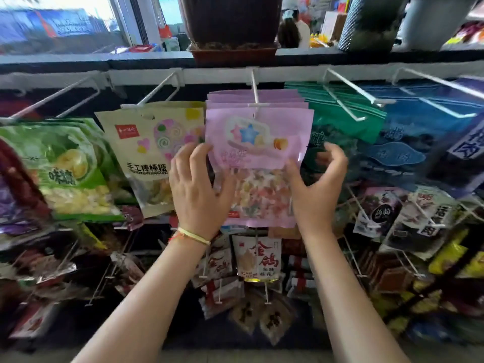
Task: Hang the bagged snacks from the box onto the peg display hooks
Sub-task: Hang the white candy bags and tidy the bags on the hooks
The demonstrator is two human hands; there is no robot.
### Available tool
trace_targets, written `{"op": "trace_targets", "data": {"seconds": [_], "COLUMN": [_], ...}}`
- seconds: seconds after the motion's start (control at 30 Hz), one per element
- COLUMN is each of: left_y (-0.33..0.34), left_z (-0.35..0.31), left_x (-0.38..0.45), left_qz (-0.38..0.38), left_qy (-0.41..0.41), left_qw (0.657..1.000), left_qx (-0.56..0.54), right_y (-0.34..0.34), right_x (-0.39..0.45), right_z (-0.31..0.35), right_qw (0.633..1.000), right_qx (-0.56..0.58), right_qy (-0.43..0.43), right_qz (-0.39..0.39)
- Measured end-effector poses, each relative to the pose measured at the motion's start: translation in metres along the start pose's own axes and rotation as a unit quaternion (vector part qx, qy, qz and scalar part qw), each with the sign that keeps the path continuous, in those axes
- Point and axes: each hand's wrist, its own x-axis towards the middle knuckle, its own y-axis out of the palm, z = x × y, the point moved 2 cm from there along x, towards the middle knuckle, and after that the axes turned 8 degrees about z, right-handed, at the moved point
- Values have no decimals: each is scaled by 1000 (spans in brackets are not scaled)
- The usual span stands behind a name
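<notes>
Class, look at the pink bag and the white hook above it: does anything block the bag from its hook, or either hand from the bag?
Nothing visible does. The pink bag already hangs on the hook, with both hands at its sides: left hand, right hand.

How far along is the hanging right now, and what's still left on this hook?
Done: several pink candy bags already hang on the centre peg hook, and neighbouring hooks hold stock. In hand: the left hand and right hand touch the front pink bag's sides, which looks threaded on the hook; fingers look relaxed, as if settling it. Left: unclear, since the supply box is out of view.
</notes>
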Motion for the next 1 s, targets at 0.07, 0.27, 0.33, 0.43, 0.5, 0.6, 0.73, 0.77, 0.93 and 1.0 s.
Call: {"op": "trace_targets", "data": {"seconds": [0.07,0.27,0.33,0.43,0.5,0.6,0.73,0.77,0.93,1.0], "left_y": [1,10,12,14,15,15,12,11,-6,-17], "left_z": [9,24,27,31,34,41,45,45,52,60], "left_x": [-23,-40,-37,-33,-32,-31,-29,-28,-28,-30], "left_qz": [42,161,179,191,190,187,201,208,169,116], "left_qy": [-99,-270,-290,-312,-317,-312,-282,-273,-222,-217], "left_qw": [992,935,927,917,916,919,926,927,954,966], "left_qx": [-58,-165,-158,-158,-154,-151,-154,-150,-107,-74], "right_y": [3,7,8,9,9,8,6,6,11,29], "right_x": [-14,-32,-33,-32,-32,-32,-35,-37,-52,-56], "right_z": [-12,-32,-36,-35,-36,-39,-37,-33,5,23], "right_qw": [999,993,993,993,993,992,992,992,996,997], "right_qx": [23,15,4,-11,-20,-25,-53,-52,-44,-57], "right_qy": [32,106,105,105,106,111,114,118,16,-54], "right_qz": [16,55,56,53,52,47,14,-5,-71,8]}}
